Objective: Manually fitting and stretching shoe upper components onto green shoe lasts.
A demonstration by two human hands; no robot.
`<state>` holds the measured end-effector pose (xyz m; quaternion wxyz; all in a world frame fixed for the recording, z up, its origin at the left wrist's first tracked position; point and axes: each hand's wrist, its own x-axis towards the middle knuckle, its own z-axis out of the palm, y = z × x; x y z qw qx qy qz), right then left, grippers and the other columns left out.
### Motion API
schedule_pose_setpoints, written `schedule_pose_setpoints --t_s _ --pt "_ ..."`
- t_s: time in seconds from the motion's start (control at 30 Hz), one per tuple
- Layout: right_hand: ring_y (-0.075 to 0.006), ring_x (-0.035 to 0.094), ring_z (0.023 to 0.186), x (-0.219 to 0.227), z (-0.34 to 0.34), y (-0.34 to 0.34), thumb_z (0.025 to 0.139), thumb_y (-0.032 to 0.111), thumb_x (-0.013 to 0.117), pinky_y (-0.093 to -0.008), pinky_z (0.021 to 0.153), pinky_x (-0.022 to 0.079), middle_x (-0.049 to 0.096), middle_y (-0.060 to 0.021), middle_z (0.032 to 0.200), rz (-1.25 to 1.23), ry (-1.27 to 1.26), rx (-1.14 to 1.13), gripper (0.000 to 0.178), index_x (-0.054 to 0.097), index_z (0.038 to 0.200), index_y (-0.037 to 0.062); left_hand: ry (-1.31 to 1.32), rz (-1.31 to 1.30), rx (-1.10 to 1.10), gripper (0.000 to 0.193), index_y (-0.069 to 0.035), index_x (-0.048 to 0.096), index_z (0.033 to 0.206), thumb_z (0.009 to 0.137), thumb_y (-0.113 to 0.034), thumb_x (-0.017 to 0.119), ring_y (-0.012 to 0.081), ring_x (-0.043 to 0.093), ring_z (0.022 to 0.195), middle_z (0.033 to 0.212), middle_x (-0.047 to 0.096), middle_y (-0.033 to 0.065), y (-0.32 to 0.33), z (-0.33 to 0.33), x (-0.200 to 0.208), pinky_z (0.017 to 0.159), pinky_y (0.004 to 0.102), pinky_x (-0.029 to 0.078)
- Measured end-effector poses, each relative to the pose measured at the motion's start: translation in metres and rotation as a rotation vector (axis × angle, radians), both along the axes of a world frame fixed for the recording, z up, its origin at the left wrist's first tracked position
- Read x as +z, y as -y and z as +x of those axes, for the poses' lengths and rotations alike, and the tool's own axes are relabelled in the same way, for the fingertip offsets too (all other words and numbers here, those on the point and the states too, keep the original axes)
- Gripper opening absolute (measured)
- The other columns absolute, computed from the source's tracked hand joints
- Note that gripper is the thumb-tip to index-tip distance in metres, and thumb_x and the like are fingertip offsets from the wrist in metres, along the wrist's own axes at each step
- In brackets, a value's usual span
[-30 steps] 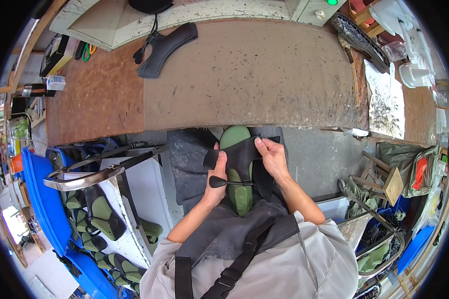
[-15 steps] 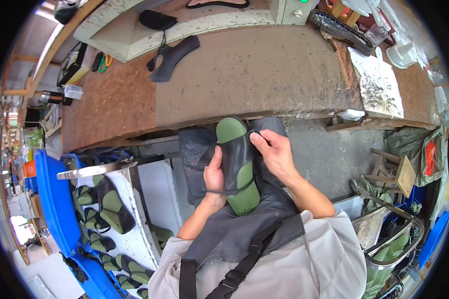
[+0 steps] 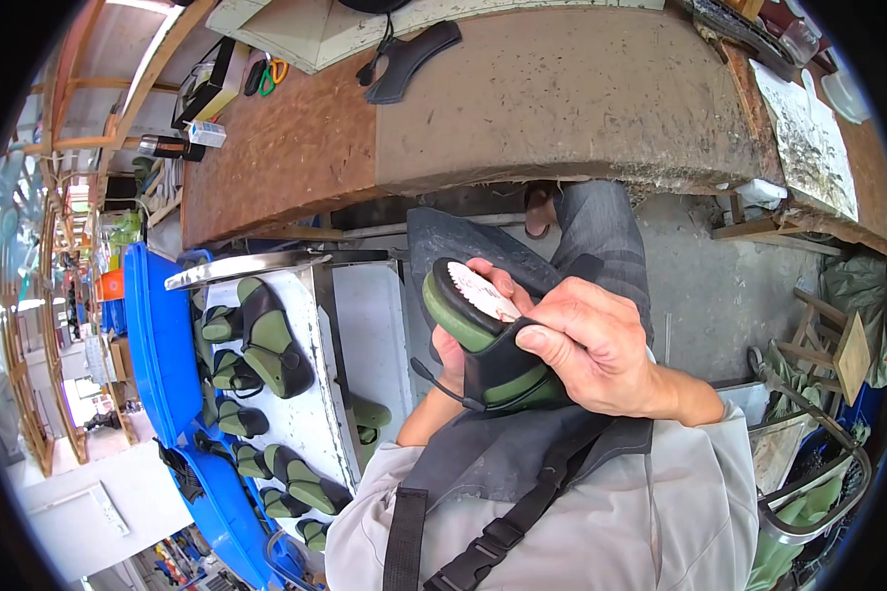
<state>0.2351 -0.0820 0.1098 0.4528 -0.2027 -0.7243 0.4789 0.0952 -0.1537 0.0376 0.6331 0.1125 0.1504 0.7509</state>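
Above my lap is a green and black sandal (image 3: 455,320), tilted so that one end of its sole faces up. A whitish patch (image 3: 475,288) with a jagged edge shows on that underside. My left hand (image 3: 450,357) wraps round the sandal from the left, its fingertips showing behind the sole. My right hand (image 3: 601,350) pinches the black upper material at the sole's edge between thumb and fingers. A thin black strap (image 3: 442,382) sticks out to the left from the sandal. A dark apron (image 3: 532,463) lies beneath it.
A worn brown workbench (image 3: 552,118) runs across ahead, with a black cut-out piece (image 3: 419,59) on it. To the left, a white rack (image 3: 301,433) holds several green and black sandals beside blue bins (image 3: 158,345). A wooden stool (image 3: 833,345) and metal-framed bin (image 3: 808,492) stand right.
The sandal has been tipped up, from insole facing me to underside showing. My right hand has moved down and nearer, still gripping the upper. The whole view has shifted.
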Motion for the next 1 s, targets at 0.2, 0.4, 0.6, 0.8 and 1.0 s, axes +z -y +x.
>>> schedule_pose_setpoints --t_s 0.2,0.4,0.6,0.8,1.0 --pt "-0.0206 0.059 0.065 0.0 0.007 0.002 0.08 0.005 0.072 -0.0308 0.059 0.048 0.06 -0.008 0.075 -0.082 -0.018 0.024 0.011 0.067 0.088 -0.0002 -0.153 0.005 -0.019 0.07 -0.012 0.044 0.124 0.073 -0.05 0.072 0.0227 0.053 0.085 0.103 0.052 0.0074 -0.001 -0.003 -0.011 0.072 0.034 0.046" --pt "-0.0198 0.057 0.066 -0.001 0.009 0.002 0.081 0.005 0.072 -0.0314 0.061 0.049 0.057 -0.0074 0.073 -0.161 -0.024 0.054 0.01 0.067 0.088 0.0004 -0.216 0.033 -0.071 0.078 -0.015 0.045 0.127 0.07 -0.06 0.074 0.022 0.053 0.087 0.105 0.052 0.0054 0.0 -0.005 -0.019 0.076 0.0359 0.045" --pt "-0.0125 0.054 0.072 -0.004 0.015 -0.002 0.086 0.007 0.068 -0.0257 0.066 0.044 0.056 -0.0054 0.077 -0.36 -0.087 0.22 0.011 0.061 0.084 -0.001 -0.108 -0.107 -0.102 0.067 -0.013 0.049 0.122 0.075 -0.054 0.071 0.0219 0.053 0.089 0.101 0.053 0.0065 0.008 -0.001 -0.016 0.08 0.035 0.045" --pt "-0.0047 0.049 0.074 -0.014 0.015 -0.035 0.081 0.012 0.076 -0.0217 0.066 0.043 0.054 0.0041 0.079 -1.137 -0.05 0.79 0.024 0.053 0.077 0.0054 -0.07 -0.187 -0.106 0.048 -0.01 0.051 0.12 0.087 -0.044 0.057 0.0218 0.054 0.099 0.105 0.055 0.0088 0.021 -0.005 -0.031 0.092 0.035 0.044" --pt "-0.0101 0.057 0.08 -0.023 0.0 -0.06 0.069 0.016 0.085 -0.0255 0.072 0.047 0.064 -0.0047 0.089 -0.854 0.16 0.68 0.034 0.059 0.087 0.0031 -0.08 -0.251 -0.009 0.046 -0.009 0.048 0.122 0.089 -0.042 0.052 0.0249 0.054 0.108 0.113 0.055 0.0119 0.004 0.009 -0.001 0.098 0.0388 0.042"
